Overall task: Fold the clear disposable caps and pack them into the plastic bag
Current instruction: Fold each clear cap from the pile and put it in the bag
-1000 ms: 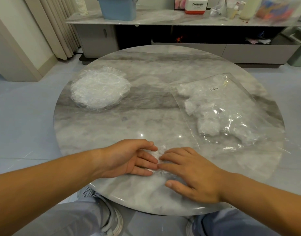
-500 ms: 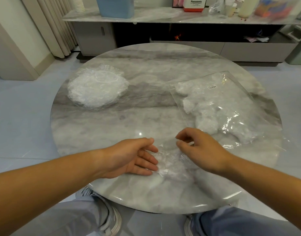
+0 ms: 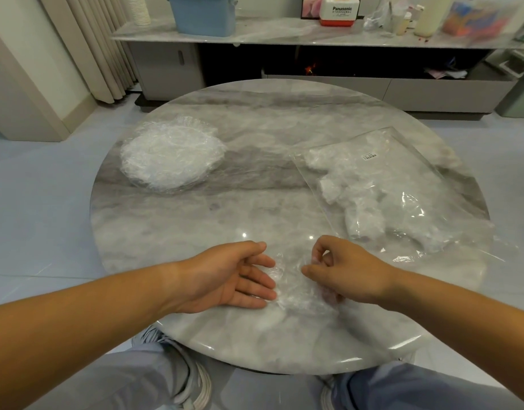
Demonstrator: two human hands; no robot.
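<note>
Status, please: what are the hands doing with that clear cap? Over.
Left hand flat, fingertips on crumpled clear plastic cap. Right hand pinching its edge. Clear plastic bag, part filled, lies right of it, nothing between.

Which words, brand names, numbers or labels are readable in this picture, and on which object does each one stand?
"Panasonic": on the white and red box standing on the shelf.
The small line under that brand name: too small to read.
The print on the white sticker on the plastic bag: too small to read.
No other text can be seen.
</note>
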